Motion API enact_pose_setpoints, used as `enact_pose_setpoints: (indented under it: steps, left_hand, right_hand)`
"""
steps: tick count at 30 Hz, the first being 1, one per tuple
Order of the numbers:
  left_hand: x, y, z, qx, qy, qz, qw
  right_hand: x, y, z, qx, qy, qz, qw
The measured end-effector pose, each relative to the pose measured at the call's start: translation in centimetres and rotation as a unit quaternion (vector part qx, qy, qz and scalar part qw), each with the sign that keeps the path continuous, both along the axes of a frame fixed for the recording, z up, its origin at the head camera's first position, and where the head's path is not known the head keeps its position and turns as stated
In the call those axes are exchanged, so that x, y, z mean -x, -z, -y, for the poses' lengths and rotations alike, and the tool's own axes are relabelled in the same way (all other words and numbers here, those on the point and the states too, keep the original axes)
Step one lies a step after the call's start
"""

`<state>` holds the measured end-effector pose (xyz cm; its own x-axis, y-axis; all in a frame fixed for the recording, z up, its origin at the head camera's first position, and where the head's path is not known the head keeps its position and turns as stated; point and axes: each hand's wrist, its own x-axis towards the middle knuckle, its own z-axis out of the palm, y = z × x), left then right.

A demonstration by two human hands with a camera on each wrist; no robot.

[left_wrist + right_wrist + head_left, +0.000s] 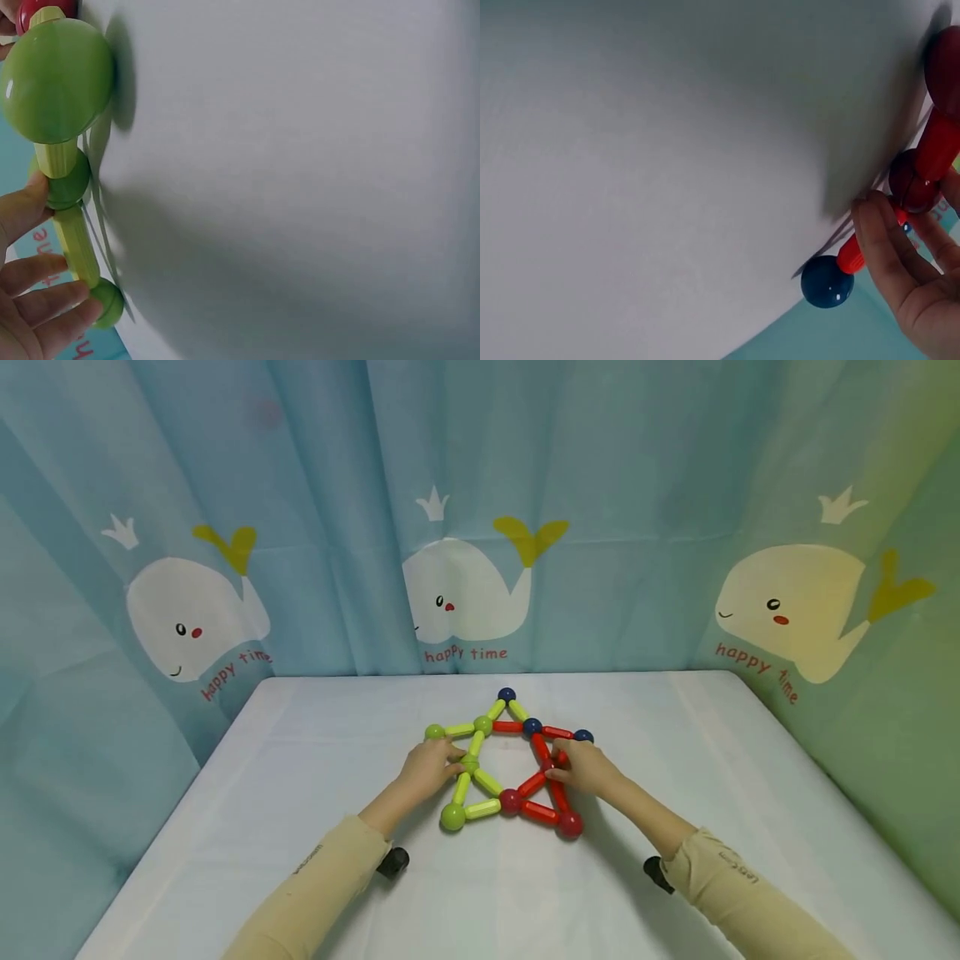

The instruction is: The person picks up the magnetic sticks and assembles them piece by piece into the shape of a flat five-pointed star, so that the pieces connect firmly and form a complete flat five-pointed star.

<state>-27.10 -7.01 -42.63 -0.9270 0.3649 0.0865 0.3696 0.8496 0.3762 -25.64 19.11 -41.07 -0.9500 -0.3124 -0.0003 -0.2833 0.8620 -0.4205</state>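
A star-like figure of toy building rods and balls lies on the white table [300, 793]. Around its left side run lime rods [487, 782] and green balls [453, 817]; red rods [539, 812] and red balls [571, 825] form the right. Dark blue balls [507, 695] sit at the top and upper right. My left hand [426, 768] pinches the green ball [69, 184] at the figure's left inner corner, its other fingers spread loosely. With thumb and fingers, my right hand [591, 768] grips the red ball [913, 181] at the right inner corner, partly hiding it.
Behind the table hangs a blue curtain [637, 610] printed with whales. Black wrist-worn devices [393, 862] show beneath both forearms. Beige sleeves [315, 889] cover the arms.
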Motion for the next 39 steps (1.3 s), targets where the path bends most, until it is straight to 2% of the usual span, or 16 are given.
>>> enact_pose_setpoints:
  steps: [4,10,21,31,36,39]
  left_hand:
    - [0.3,0.0,-0.4,0.003,-0.002,0.006,1.0000]
    - [0.0,0.2,-0.1,0.001,-0.016,0.014,0.9998]
    - [-0.7,-0.2,0.0,0.031,-0.002,0.006,0.9995]
    - [-1.1,-0.2,-0.1,0.028,0.019,0.002,0.9994]
    - [-1.3,-0.1,-0.2,0.034,0.021,-0.003,0.9992]
    - [-1.2,-0.5,-0.2,0.040,0.021,-0.017,0.9989]
  right_hand:
    - [0.3,0.0,-0.3,0.004,-0.005,-0.002,1.0000]
    - [0.2,0.3,-0.2,0.012,-0.012,0.002,0.9999]
    - [0.0,0.8,-0.4,0.022,-0.012,-0.005,0.9997]
    - [-0.3,0.5,-0.7,0.023,0.003,0.004,0.9997]
    - [-0.3,0.6,-0.8,0.018,-0.013,0.004,0.9997]
    - [0.0,0.4,-0.7,0.020,-0.015,-0.001,0.9997]
